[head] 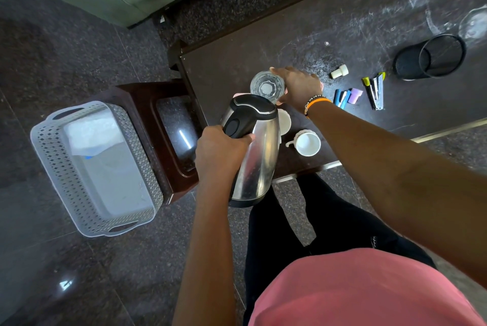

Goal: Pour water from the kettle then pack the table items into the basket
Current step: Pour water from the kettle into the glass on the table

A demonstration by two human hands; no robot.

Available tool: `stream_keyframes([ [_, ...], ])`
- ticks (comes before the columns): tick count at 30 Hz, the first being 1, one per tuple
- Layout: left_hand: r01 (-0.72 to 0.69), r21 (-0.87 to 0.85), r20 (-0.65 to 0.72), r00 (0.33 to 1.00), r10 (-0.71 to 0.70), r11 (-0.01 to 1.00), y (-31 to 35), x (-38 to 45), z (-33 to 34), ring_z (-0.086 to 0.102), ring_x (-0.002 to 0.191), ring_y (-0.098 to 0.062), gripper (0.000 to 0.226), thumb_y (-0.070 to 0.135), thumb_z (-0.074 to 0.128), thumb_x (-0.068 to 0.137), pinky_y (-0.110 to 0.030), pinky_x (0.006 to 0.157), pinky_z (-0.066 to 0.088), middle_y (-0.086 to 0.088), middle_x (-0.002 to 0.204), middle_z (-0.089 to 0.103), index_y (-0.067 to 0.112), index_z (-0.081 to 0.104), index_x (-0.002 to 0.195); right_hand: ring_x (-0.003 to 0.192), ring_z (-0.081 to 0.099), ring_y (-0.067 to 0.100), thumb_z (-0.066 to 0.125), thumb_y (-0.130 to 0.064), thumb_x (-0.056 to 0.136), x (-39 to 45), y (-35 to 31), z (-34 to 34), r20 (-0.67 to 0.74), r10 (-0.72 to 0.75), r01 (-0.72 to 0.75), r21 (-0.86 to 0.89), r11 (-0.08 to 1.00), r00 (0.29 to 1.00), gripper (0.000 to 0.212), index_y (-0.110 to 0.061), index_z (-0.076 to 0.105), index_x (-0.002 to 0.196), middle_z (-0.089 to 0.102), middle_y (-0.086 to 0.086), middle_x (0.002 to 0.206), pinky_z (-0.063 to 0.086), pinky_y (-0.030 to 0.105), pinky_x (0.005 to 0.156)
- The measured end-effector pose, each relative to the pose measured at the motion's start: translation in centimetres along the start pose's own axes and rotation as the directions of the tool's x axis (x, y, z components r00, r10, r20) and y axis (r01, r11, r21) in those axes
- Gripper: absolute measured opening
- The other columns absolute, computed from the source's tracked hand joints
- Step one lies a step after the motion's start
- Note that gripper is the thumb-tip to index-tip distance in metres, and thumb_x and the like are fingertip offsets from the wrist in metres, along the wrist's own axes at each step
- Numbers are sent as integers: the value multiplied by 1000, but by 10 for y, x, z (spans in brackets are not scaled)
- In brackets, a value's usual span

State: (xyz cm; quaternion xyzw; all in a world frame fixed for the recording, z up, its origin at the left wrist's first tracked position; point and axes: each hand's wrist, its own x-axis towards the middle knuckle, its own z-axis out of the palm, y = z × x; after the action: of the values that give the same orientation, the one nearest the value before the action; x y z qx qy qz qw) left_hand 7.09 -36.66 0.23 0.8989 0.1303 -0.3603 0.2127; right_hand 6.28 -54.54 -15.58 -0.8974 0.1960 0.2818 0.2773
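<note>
Kettle [257,146] is gripped by its black handle in the left hand [220,150] and tipped toward the glass [267,86], over the table's [237,62] near corner. Steel-bodied and probably heavy with water, it is best held by that handle; the polished wall would be slippery. The glass, just beyond the kettle, is steadied by the right hand [299,86], fingers curled round its side; it is judged fragile. The basket [52,151] lies well left of the kettle, on the floor.
</note>
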Motion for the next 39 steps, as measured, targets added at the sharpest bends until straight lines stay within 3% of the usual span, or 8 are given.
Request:
stream_keyframes([
  [3, 4, 0, -3, 1000, -4, 1000, 0, 1, 1, 59, 68, -14, 29, 38, 76, 66, -23, 55, 40, 7, 70, 61, 16, 65, 81, 125, 50, 35, 72, -22, 75, 0, 0, 0, 7, 2, -2, 2, 1000, 1000, 77, -31, 34, 140, 48, 6, 139, 35, 56, 106],
  [11, 2, 0, -12, 1000, -2, 1000, -1, 3, 4, 60, 67, -13, 28, 39, 76, 65, -25, 59, 41, 7, 70, 62, 17, 65, 80, 124, 50, 36, 72, -23, 75, 1, 1, 0, 8, -3, 3, 2, 1000, 1000, 76, -32, 33, 140, 49, 6, 138, 35, 56, 106],
  [17, -34, -38, -2, 999, 34, 999, -6, -1, 4, 56, 61, -3, 28, 38, 77, 65, -20, 51, 39, 11, 63, 59, 25, 53, 59, 124, 50, 37, 73, -23, 75, 0, 2, 1, 3, -7, 7, -13, 1000, 1000, 77, -32, 33, 140, 48, 7, 138, 34, 58, 106],
  [21, -95, -108, 1, 995, 96, 990, -22, -8, 4, 54, 58, 1, 28, 40, 78, 65, -15, 48, 40, 10, 60, 59, 20, 60, 67, 123, 51, 35, 74, -26, 74, -1, 2, 3, -9, -9, 9, -26, 1000, 1000, 78, -35, 32, 140, 50, 5, 139, 36, 57, 105],
  [27, -131, -190, -78, 990, 118, 973, -46, -21, 8, 55, 61, 4, 32, 44, 80, 61, -13, 55, 42, 14, 64, 60, 24, 58, 72, 124, 50, 37, 71, -33, 78, -6, 5, 5, 4, -6, 7, -84, 996, 1000, 83, -38, 21, 143, 47, 10, 141, 31, 60, 107],
  [31, -161, -279, -124, 984, 130, 947, -66, -32, 7, 54, 57, 10, 31, 42, 81, 60, -3, 51, 40, 14, 61, 59, 28, 55, 66, 130, 39, 40, 71, -32, 78, -21, -6, 7, -41, -17, 13, -103, 995, 999, 92, -35, 11, 147, 35, 13, 145, 27, 63, 108],
  [35, -180, -415, -159, 979, 124, 892, -93, -47, -4, 57, 61, 3, 27, 40, 82, 59, -12, 56, 49, 9, 68, 65, 31, 59, 72, 121, 42, 39, 68, -24, 79, -52, -34, 10, -210, -133, 130, -29, 991, 969, 69, -21, 37, 140, 41, 15, 138, 39, 50, 102],
  [39, -186, -559, -232, 971, 63, 808, -121, -69, -21, 65, 72, -12, 33, 48, 78, 51, -30, 67, 58, 5, 76, 70, 34, 65, 78, 120, 46, 37, 61, -7, 78, -85, -69, 20, -236, -316, 352, 129, 927, 919, 38, -9, 62, 117, 51, 18, 128, 36, 39, 104],
])
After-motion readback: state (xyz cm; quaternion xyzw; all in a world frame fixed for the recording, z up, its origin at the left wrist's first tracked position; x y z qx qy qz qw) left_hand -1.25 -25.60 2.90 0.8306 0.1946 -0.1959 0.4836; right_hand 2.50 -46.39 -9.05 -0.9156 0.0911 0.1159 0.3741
